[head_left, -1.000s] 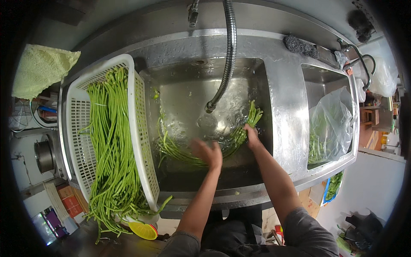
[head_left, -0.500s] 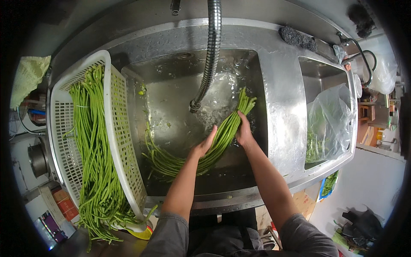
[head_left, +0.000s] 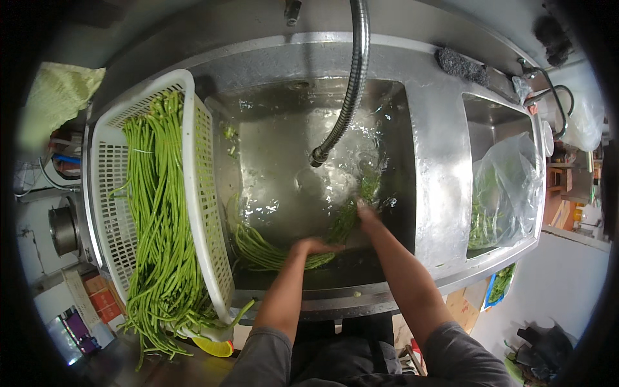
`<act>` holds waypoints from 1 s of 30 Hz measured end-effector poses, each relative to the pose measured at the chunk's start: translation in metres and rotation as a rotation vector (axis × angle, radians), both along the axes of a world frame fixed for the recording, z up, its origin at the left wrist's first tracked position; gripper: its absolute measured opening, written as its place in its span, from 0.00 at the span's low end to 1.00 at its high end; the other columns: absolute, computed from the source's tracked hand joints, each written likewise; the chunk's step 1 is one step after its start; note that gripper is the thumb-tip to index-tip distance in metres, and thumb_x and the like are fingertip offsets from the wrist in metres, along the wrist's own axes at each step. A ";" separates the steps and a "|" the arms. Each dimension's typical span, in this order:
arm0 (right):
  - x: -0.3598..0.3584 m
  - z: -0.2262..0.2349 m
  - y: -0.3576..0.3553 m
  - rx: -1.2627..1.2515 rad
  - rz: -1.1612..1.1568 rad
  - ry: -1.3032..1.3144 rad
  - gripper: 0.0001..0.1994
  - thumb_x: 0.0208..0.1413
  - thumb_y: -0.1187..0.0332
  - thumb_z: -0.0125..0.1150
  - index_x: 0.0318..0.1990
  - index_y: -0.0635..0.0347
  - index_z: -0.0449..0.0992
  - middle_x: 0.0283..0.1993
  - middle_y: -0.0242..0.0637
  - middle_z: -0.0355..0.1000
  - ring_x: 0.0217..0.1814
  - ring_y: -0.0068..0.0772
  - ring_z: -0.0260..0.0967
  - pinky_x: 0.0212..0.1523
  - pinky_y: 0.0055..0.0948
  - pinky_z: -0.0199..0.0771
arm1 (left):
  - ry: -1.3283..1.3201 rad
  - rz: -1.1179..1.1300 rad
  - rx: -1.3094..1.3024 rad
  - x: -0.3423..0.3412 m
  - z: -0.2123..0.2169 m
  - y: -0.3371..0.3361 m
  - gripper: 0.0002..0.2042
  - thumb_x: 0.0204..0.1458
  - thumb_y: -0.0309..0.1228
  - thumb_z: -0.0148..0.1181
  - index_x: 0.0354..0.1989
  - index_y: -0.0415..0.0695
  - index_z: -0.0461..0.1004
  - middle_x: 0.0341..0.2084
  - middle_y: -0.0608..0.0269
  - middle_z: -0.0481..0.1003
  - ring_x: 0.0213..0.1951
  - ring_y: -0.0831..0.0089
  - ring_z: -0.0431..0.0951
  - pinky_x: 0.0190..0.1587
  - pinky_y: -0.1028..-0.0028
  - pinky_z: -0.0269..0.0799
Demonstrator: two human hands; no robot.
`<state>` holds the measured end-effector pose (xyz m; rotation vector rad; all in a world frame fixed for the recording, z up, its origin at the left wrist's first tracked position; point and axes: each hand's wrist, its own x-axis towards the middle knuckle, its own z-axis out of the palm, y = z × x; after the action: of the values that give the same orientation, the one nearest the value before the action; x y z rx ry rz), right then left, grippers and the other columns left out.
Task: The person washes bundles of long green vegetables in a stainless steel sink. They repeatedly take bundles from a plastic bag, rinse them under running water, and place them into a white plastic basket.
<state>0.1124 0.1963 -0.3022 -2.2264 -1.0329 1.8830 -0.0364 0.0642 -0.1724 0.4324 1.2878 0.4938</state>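
A bundle of long green beans (head_left: 267, 250) curves through the water in the large steel sink basin (head_left: 258, 174). My right hand (head_left: 367, 214) is partly under water, closed around the bundle near its stem end; ripples blur its fingers. Against the middle of the same bundle lies my left hand (head_left: 320, 246), its fingers stretched out flat to the right. More long beans fill a white slotted plastic basket (head_left: 190, 161) left of the basin, their lower ends hanging over its near edge.
A flexible metal faucet hose (head_left: 353, 97) hangs over the basin. On the right, a smaller sink holds a clear plastic bag (head_left: 509, 187) with greens. A dark scrubber (head_left: 461, 66) lies on the back ledge. Bits of bean float by the basin's left wall.
Both hands have gone lower, pushing the bean bundle from above the surface down into the water. The water is more disturbed, and the whole view has shifted slightly.
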 end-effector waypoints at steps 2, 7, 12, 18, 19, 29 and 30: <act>0.003 0.007 -0.006 -0.153 0.190 0.423 0.34 0.48 0.39 0.56 0.55 0.56 0.71 0.58 0.39 0.65 0.55 0.38 0.63 0.57 0.38 0.60 | 0.134 -0.385 0.313 -0.006 0.041 0.009 0.44 0.34 0.60 0.65 0.55 0.36 0.66 0.57 0.44 0.64 0.59 0.54 0.63 0.58 0.64 0.59; 0.006 0.047 -0.013 -0.426 -0.057 0.242 0.22 0.49 0.49 0.57 0.42 0.57 0.74 0.40 0.36 0.71 0.40 0.38 0.68 0.44 0.39 0.67 | 0.397 -0.561 -0.027 0.036 0.024 -0.005 0.34 0.37 0.49 0.65 0.47 0.33 0.70 0.42 0.41 0.74 0.44 0.50 0.75 0.45 0.59 0.70; 0.004 0.120 0.010 -0.230 -0.113 0.397 0.12 0.48 0.61 0.58 0.36 0.59 0.72 0.31 0.35 0.70 0.32 0.36 0.69 0.36 0.39 0.70 | 0.707 -0.412 0.121 0.042 0.096 -0.014 0.36 0.39 0.51 0.62 0.55 0.41 0.63 0.40 0.48 0.76 0.42 0.53 0.76 0.45 0.58 0.71; -0.028 0.293 -0.016 0.018 -0.207 0.713 0.09 0.45 0.72 0.59 0.34 0.62 0.68 0.27 0.39 0.69 0.28 0.36 0.70 0.30 0.36 0.72 | 0.561 -0.058 0.392 0.014 0.147 -0.054 0.41 0.36 0.54 0.66 0.56 0.41 0.62 0.38 0.48 0.76 0.42 0.51 0.76 0.44 0.59 0.71; -0.032 0.321 -0.020 0.079 -0.200 0.745 0.09 0.45 0.73 0.59 0.34 0.62 0.68 0.27 0.39 0.68 0.28 0.36 0.70 0.29 0.35 0.73 | 0.584 0.115 0.460 0.017 0.153 -0.061 0.34 0.36 0.47 0.70 0.51 0.44 0.65 0.39 0.46 0.75 0.43 0.49 0.75 0.44 0.59 0.70; -0.024 0.472 -0.030 0.336 -0.414 1.099 0.17 0.42 0.73 0.54 0.43 0.56 0.62 0.30 0.37 0.65 0.30 0.36 0.67 0.38 0.39 0.72 | 0.883 0.344 0.718 0.023 0.197 -0.051 0.33 0.37 0.46 0.70 0.51 0.45 0.66 0.44 0.50 0.71 0.48 0.53 0.71 0.49 0.61 0.67; -0.024 0.486 -0.035 0.393 -0.468 1.131 0.18 0.41 0.73 0.55 0.43 0.58 0.61 0.29 0.38 0.65 0.30 0.37 0.67 0.37 0.38 0.72 | 0.875 0.330 0.695 0.024 0.204 -0.058 0.32 0.37 0.46 0.70 0.51 0.45 0.66 0.46 0.52 0.70 0.50 0.53 0.69 0.52 0.61 0.65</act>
<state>0.0889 0.1614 0.1843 -0.7958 -0.5147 1.9699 -0.0126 0.0058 0.0318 1.1059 2.0317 1.1167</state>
